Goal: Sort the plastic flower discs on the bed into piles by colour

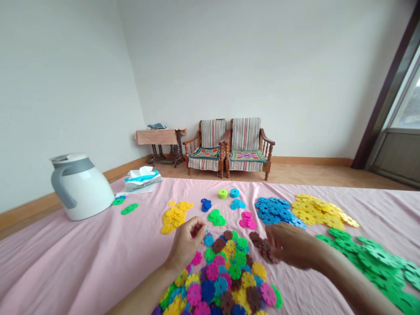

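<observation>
A heap of mixed-colour plastic snowflake discs (226, 280) lies on the pink cloth (82, 262) in front of me. My left hand (187, 245) rests at the heap's far left edge with fingers curled in a pinch round a small disc I cannot name. My right hand (290, 247) is at the heap's right edge, fingers bent over several brown discs (260, 245); whether it grips one is unclear. Beyond lie sorted piles: yellow (173, 216), green (216, 217), pink (247, 221), blue (275, 210), a large yellow pile (321, 212) and a large green pile (377, 258).
A white electric kettle (80, 186) stands at the left on the cloth, with a tissue pack (142, 179) behind it and a few green discs (126, 205) nearby. Two wooden armchairs (229, 148) and a small table (160, 138) stand against the far wall.
</observation>
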The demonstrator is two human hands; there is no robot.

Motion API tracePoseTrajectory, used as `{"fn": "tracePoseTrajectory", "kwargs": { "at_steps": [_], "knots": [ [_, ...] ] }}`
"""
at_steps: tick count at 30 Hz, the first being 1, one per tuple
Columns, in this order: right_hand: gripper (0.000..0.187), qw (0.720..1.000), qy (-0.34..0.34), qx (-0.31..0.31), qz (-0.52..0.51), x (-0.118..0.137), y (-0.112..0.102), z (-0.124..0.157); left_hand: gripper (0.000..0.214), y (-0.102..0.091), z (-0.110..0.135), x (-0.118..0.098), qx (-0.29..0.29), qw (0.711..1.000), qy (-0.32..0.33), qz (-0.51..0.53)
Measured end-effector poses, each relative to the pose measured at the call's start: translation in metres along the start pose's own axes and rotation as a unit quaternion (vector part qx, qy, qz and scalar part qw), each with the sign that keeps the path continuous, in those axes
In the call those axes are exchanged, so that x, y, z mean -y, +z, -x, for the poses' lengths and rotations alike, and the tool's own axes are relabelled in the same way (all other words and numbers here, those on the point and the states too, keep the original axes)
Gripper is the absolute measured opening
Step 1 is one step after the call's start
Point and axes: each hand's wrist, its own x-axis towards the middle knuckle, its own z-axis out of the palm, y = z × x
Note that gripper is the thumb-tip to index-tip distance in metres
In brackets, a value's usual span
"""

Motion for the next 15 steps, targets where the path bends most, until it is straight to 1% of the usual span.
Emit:
{"fn": "tracePoseTrajectory", "kwargs": {
  "at_steps": [3,7,12,15],
  "knots": [
    [0.006,1.000,-0.001,0.008,0.012,0.001,0.014,-0.005,0.019,-0.003,-0.001,-0.001,-0.013,1.000,0.001,0.003],
    [0.007,1.000,-0.016,0.010,0.012,0.001,0.019,-0.008,0.019,-0.004,-0.002,0.002,-0.021,1.000,0.004,0.005],
    [0.006,0.999,-0.024,0.023,-0.015,0.001,0.011,-0.004,0.016,-0.003,-0.003,0.006,-0.010,1.000,0.001,-0.005],
    [0.013,0.997,-0.043,0.042,-0.048,0.003,0.002,0.000,0.015,-0.002,-0.002,0.001,0.001,1.000,-0.002,0.003]
  ]
}}
